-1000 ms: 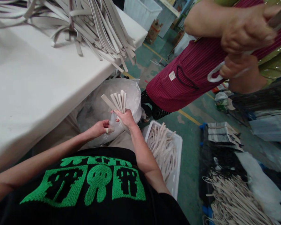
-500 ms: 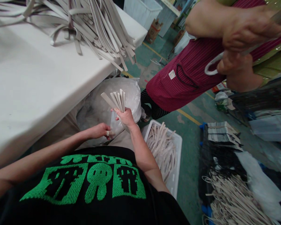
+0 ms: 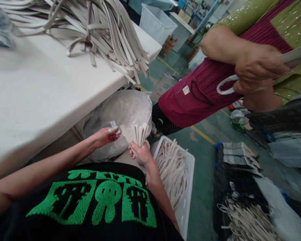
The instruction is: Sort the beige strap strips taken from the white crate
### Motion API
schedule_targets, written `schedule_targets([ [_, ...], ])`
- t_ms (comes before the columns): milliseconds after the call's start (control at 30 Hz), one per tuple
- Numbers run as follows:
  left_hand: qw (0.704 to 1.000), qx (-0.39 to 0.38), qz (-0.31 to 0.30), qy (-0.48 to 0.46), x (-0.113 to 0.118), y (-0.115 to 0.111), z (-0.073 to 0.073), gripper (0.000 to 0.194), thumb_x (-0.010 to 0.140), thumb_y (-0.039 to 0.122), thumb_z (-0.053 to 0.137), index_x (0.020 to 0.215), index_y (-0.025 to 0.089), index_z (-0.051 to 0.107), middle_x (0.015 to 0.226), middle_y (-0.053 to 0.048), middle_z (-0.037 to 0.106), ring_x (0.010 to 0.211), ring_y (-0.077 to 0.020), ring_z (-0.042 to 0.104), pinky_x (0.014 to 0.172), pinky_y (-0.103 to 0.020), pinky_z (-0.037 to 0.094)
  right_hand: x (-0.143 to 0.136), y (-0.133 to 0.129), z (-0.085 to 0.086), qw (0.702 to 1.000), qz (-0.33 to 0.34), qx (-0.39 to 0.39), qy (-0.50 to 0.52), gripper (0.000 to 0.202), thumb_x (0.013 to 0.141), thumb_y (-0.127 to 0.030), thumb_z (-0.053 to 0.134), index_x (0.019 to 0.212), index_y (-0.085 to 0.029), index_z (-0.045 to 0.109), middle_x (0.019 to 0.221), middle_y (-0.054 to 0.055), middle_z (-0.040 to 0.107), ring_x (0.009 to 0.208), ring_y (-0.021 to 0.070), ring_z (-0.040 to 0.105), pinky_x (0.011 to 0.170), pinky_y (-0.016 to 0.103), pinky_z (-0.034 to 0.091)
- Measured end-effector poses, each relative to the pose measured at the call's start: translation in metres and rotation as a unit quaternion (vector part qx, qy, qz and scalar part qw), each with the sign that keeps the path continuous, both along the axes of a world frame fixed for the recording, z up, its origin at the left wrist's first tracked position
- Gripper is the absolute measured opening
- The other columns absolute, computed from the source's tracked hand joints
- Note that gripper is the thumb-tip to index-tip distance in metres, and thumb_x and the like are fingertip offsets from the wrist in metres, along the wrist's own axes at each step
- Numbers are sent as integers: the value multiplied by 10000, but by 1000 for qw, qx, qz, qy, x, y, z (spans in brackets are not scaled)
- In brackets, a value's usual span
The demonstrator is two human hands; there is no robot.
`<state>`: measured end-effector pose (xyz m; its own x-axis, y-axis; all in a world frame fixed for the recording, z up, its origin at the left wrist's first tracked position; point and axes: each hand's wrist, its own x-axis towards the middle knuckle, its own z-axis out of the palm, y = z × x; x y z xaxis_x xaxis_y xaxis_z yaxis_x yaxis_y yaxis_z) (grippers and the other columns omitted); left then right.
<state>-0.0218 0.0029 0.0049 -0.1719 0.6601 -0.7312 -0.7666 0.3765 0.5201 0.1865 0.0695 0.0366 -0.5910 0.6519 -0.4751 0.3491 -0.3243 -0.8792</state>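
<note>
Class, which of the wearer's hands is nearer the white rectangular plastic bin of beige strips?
Right. The right hand is just left of the bin; the left hand is farther left, by a translucent plastic bag.

The bare left hand (image 3: 106, 136) has turned, its pale-wrapped digit now uppermost; the bare right hand (image 3: 141, 153) and its fanned flat beige strips (image 3: 138, 134) sit nearer the black green-patterned shirt (image 3: 109, 197).

Dim, cool, diffuse light seems to fall from above, brightest on the smooth white tabletop (image 3: 40, 100). Soft shadow gathers beneath its edge. The crumpled clear plastic bag (image 3: 134, 107) catches pale sheen; small glints dot the shiny olive-green sleeve (image 3: 243, 20). The fanned flat beige strips (image 3: 137, 135) look slightly soft. Wide-angle distortion stretches the edges, where detail smears, especially lower right.
</note>
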Motion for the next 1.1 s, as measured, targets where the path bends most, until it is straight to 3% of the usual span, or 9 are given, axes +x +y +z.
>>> schedule_targets([
  [167,1000,-3,15,-4,1,4,6,197,909,175,719,726,114,679,695,-75,712,592,-143,665,629,-241,566,16,-21,-1,998,53,13,-41,543,759,-664,676,739,-122,662,561,21,619,377,86,512,377,187,413],
  [400,1000,-12,23,2,-1,3,16,206,929,129,668,723,117,680,696,-77,717,596,-140,671,605,-230,574,22,-25,-7,990,80,86,-80,441,880,-557,622,771,-132,658,622,27,661,407,88,550,408,175,421],
  [667,999,27,-16,-1,1,-3,3,179,745,144,873,733,109,697,692,-61,706,602,-135,659,665,-250,585,11,-23,-19,989,72,90,-93,342,921,-459,610,860,-132,689,639,16,666,427,99,564,426,183,439],
  [800,998,34,-45,6,15,-7,-4,218,689,188,918,706,107,717,654,-57,695,591,-129,634,654,-238,548,-3,-19,-24,990,65,82,-90,351,917,-457,602,878,-123,699,639,27,672,424,98,555,438,187,437],
  [933,998,45,-38,9,24,-7,-7,219,681,209,920,695,99,732,642,-56,687,572,-116,600,636,-229,519,-4,-15,-17,994,57,69,-62,409,898,-511,597,880,-117,705,704,60,709,439,100,568,458,199,453],
  [1100,999,37,11,2,11,-5,-8,227,657,206,930,748,110,744,679,-47,700,606,-125,626,699,-253,540,18,-13,5,993,77,43,-82,454,840,-569,640,847,-119,695,637,44,672,454,117,592,465,202,466],
])
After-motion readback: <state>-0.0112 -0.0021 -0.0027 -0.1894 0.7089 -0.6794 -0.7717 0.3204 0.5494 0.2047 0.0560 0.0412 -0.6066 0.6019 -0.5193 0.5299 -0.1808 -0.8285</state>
